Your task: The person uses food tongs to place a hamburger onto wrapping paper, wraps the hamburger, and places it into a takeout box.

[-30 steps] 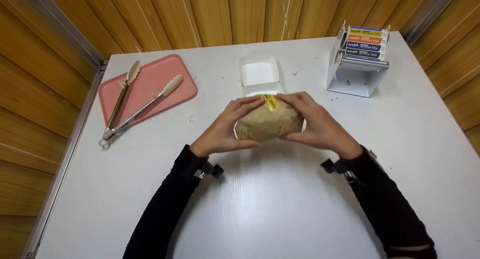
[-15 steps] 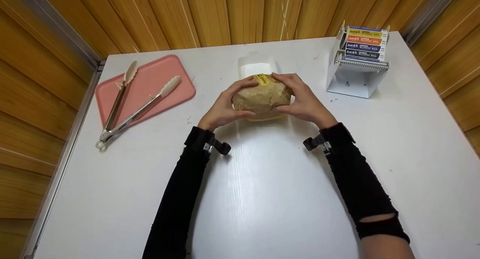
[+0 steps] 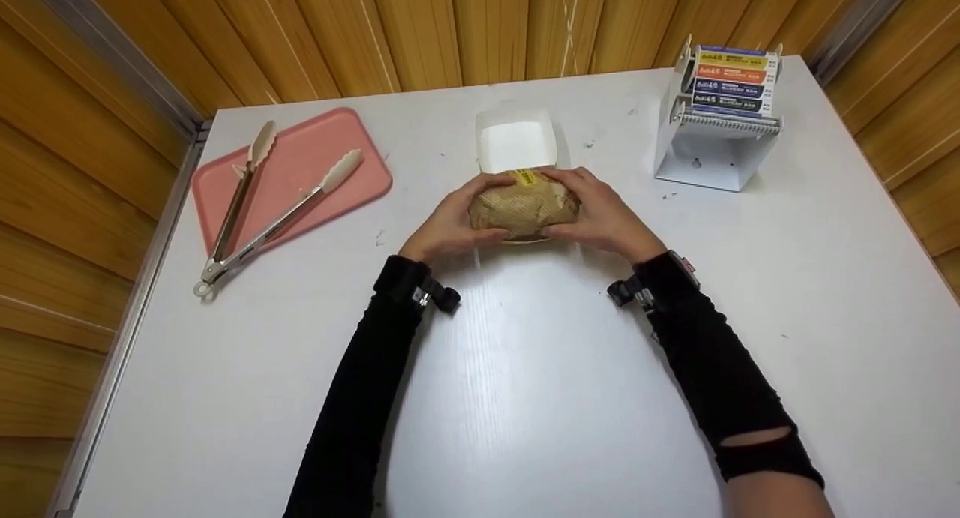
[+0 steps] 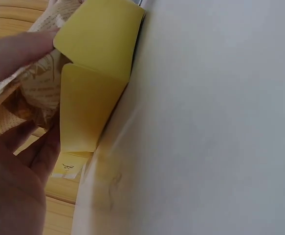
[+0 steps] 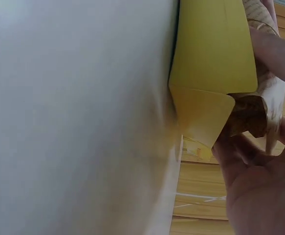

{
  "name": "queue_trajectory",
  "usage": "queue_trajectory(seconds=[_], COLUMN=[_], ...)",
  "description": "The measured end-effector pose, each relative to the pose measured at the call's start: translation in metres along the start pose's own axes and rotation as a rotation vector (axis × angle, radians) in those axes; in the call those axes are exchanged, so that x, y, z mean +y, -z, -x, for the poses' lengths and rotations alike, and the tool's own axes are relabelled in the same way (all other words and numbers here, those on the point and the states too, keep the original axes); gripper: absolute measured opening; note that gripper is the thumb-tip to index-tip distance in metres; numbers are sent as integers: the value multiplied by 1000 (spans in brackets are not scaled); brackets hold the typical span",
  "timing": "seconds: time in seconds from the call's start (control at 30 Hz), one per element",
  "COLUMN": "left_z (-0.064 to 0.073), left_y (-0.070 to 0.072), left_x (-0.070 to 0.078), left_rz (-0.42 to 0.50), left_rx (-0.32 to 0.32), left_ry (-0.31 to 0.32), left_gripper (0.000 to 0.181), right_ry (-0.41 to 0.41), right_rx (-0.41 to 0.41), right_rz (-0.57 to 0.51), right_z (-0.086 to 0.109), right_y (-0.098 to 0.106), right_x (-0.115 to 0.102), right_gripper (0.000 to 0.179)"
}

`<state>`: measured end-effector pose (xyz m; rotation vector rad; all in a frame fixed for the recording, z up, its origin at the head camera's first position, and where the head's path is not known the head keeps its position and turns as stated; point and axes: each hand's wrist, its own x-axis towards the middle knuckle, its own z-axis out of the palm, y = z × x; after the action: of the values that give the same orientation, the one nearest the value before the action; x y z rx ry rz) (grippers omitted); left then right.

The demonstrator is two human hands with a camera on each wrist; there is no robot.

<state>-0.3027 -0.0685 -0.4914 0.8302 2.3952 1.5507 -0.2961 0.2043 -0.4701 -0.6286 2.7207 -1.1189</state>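
Between both hands is a burger-shaped bundle (image 3: pixel 517 209) in printed brown paper, with a yellow sticker (image 3: pixel 524 177) on top. My left hand (image 3: pixel 452 222) grips its left side and my right hand (image 3: pixel 602 217) its right, thumbs at the front. The bundle sits down in the base of a folding burger box, whose raised white lid (image 3: pixel 516 145) lies back behind it. In the left wrist view the yellow outer wall of the box (image 4: pixel 96 41) stands on the table, fingers near its edge. The right wrist view shows the box's other end (image 5: pixel 213 49), paper bulging above the rim.
A pink tray (image 3: pixel 300 166) lies at the back left with open metal tongs (image 3: pixel 264 233) across it. At the back right stands a white metal dispenser (image 3: pixel 716 154) holding several coloured label rolls (image 3: pixel 731 79). The white table (image 3: pixel 517 398) ends at a wood-panelled wall.
Both hands have carried the wrapped bundle away from me over the box, then lowered it into the base. The lid shows more than half a second ago. Tray, tongs and dispenser stay put.
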Motion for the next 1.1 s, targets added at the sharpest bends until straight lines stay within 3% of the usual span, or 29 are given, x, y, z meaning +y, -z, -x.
queue_trajectory(seconds=[0.13, 0.27, 0.43, 0.6, 0.8, 1.1], left_z=[2, 3, 2, 2, -1, -3], left_y=[3, 5, 8, 14, 11, 6], left_x=[3, 5, 8, 5, 7, 10], left_rz=[-54, -110, -118, -34, -58, -56], left_rx=[-44, -58, -107, -150, -123, -94], left_ry=[88, 134, 91, 83, 118, 128], left_gripper=[66, 61, 54, 54, 53, 54], right_ry=[-15, -24, -19, -25, -24, -45], right_rx=[-23, -48, -128, -188, -217, -222], right_rz=[69, 129, 94, 58, 85, -3], right_z=[1, 1, 2, 4, 2, 1], right_y=[2, 2, 4, 4, 6, 8], right_x=[1, 7, 9, 11, 10, 14], right_gripper=[94, 94, 93, 94, 94, 91])
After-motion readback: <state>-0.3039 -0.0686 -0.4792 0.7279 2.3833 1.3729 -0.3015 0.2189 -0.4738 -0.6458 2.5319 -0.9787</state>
